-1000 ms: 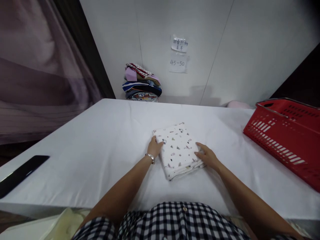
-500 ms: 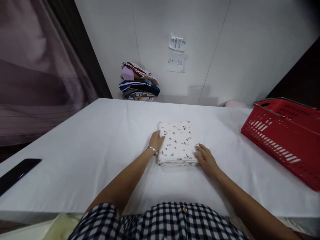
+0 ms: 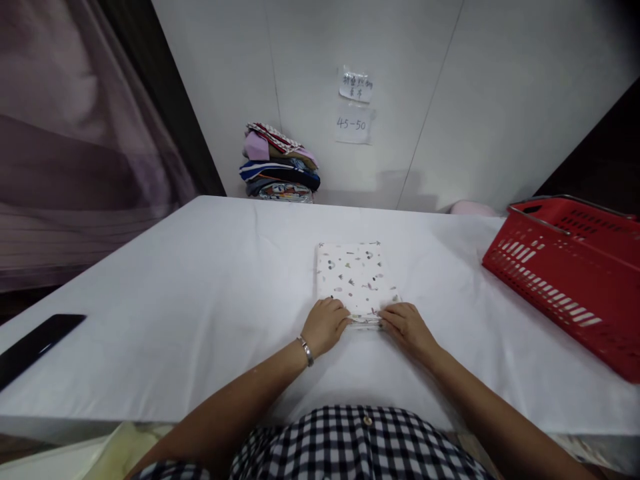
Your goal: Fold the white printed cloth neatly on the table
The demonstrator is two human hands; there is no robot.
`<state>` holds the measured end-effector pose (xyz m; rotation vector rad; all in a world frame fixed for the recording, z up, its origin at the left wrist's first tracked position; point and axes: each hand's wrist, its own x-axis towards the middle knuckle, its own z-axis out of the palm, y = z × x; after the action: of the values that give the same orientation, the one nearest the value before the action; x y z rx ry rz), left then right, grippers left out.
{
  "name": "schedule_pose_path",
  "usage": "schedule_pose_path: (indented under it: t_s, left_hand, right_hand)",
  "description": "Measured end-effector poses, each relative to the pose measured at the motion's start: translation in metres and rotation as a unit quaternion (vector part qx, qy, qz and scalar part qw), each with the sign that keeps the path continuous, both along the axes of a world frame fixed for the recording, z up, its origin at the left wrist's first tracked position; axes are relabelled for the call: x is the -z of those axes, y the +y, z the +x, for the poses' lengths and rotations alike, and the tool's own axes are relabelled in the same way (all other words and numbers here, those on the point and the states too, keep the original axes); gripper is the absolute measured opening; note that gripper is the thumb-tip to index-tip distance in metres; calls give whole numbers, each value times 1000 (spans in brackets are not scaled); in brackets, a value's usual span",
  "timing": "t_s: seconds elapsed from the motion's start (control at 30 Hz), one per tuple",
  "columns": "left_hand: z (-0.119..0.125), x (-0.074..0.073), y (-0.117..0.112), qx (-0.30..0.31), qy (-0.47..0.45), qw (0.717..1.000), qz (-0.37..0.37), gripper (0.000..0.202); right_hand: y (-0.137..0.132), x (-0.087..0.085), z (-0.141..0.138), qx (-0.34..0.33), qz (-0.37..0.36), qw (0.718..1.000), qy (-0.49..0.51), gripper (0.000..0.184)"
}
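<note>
White cloth (image 3: pixel 354 277), edge pinched by near-closed L hand (image 3: pixel 324 327) (7 o'clock) & R hand (image 3: pixel 411 331) (5 o'clock), fingers (image 3: pixel 398 312) curled, may skew w/ uneven tug.

Two hands (image 3: pixel 325 325) (image 3: pixel 409 329), one folded cloth (image 3: pixel 353 275), one basket (image 3: pixel 595 273), one bracelet (image 3: pixel 305 351), two wall signs (image 3: pixel 355 85) (image 3: pixel 353 125).

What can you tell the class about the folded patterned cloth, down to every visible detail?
The folded cloth is white, printed with small scattered motifs in muted colours, and looks like soft fabric. It lies flat, roughly rectangular, on the white-covered table, layers showing at its near edge. The left hand and right hand touch that edge.
</note>
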<state>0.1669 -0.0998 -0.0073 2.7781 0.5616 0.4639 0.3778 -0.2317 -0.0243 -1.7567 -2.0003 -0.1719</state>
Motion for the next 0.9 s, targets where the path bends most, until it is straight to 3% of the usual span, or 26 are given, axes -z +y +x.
schedule_pose_path:
  t_s: [0.2, 0.47, 0.9]
  left_hand:
    - [1, 2, 1, -1, 44, 997, 57, 14]
    - [-7, 13, -3, 4, 28, 992, 120, 19]
    - [-15, 11, -8, -24, 24, 996, 81, 9]
  right_hand:
    - [0, 2, 1, -31, 2, 1000, 6, 27]
    - [-2, 5, 11, -36, 1, 997, 69, 26]
    - [-5, -1, 13, -31, -5, 999, 29, 23]
